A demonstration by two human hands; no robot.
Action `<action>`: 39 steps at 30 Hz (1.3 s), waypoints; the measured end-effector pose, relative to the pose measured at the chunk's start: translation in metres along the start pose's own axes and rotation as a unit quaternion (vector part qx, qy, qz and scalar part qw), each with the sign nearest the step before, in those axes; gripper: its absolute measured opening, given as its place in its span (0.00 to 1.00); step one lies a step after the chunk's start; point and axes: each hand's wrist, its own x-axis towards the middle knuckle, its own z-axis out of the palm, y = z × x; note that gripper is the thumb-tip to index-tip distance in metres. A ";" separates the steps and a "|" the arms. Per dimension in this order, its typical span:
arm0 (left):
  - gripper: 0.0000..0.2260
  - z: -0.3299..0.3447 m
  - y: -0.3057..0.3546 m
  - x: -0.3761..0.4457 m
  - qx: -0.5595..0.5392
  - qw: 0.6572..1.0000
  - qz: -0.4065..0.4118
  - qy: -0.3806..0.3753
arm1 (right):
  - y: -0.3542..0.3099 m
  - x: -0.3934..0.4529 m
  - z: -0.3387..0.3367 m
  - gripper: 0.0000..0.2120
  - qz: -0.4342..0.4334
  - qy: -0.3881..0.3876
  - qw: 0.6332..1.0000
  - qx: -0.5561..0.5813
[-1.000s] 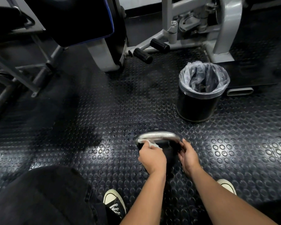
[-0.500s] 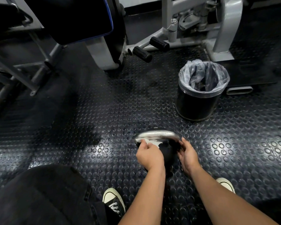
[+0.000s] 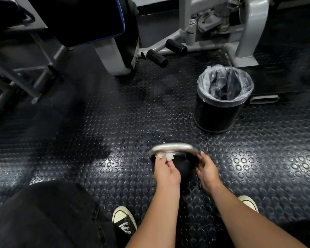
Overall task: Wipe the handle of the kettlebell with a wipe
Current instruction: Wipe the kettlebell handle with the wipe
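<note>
A black kettlebell stands on the studded rubber floor, its shiny metal handle arching across the top. My left hand pinches a small white wipe against the underside of the handle's left end. My right hand holds the kettlebell at the handle's right end, its fingertips against the bell's right shoulder. Most of the bell's body is hidden between my two hands.
A black bin with a clear plastic liner stands just beyond the kettlebell to the right. Grey gym machine frames and foot pegs stand behind. My shoes and dark-trousered knee are near the bottom.
My left hand with the wipe has shifted slightly along the handle's left end, and the wipe shows more under the handle. My right hand has stayed at the right end.
</note>
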 end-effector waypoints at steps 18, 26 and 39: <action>0.19 -0.017 -0.006 0.005 0.006 0.998 0.016 -0.057 | -0.002 -0.003 0.000 0.13 -0.009 -0.005 1.000 -0.011; 0.17 -0.014 -0.004 0.011 -0.027 0.995 -0.015 -0.096 | -0.001 0.001 -0.002 0.17 -0.006 -0.001 1.000 -0.001; 0.18 -0.016 -0.001 0.009 -0.056 0.994 -0.033 -0.084 | -0.003 -0.006 0.001 0.11 -0.009 -0.005 1.000 -0.013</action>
